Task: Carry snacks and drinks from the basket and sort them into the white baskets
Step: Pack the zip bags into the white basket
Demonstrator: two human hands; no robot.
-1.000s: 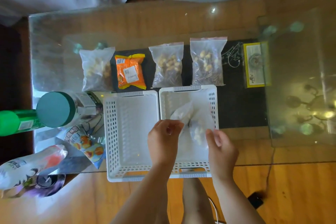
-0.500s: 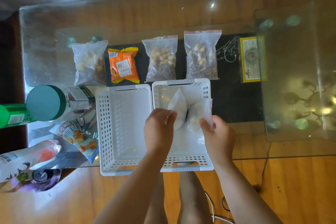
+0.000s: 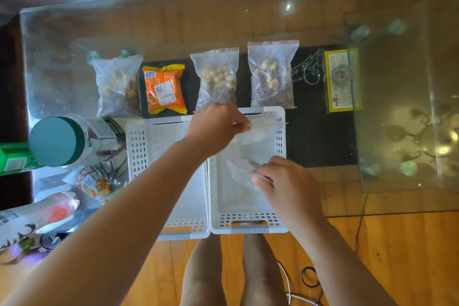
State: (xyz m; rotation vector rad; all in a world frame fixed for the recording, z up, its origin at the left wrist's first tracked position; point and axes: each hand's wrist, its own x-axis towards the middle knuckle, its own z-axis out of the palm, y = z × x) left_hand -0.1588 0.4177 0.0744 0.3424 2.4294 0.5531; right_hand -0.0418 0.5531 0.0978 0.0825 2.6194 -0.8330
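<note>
A clear snack bag (image 3: 244, 154) hangs stretched over the right white basket (image 3: 248, 225) at frame centre. The left hand (image 3: 216, 126) pinches its upper edge near the basket's far rim; the right hand (image 3: 285, 186) pinches its lower end. The left white basket (image 3: 146, 146) sits touching alongside. Above them lie three clear nut bags (image 3: 216, 79) and an orange packet (image 3: 164, 89) on the glass table (image 3: 397, 181).

**Snack count on the worktop**

Two white baskets (image 3: 171, 181) (image 3: 248, 206) sit side by side. Behind them, three clear zip bags (image 3: 116, 87) (image 3: 217, 79) (image 3: 272, 74) and one orange packet (image 3: 164, 89). Over the right basket, two more clear bags (image 3: 258, 131) (image 3: 242, 169).
</note>
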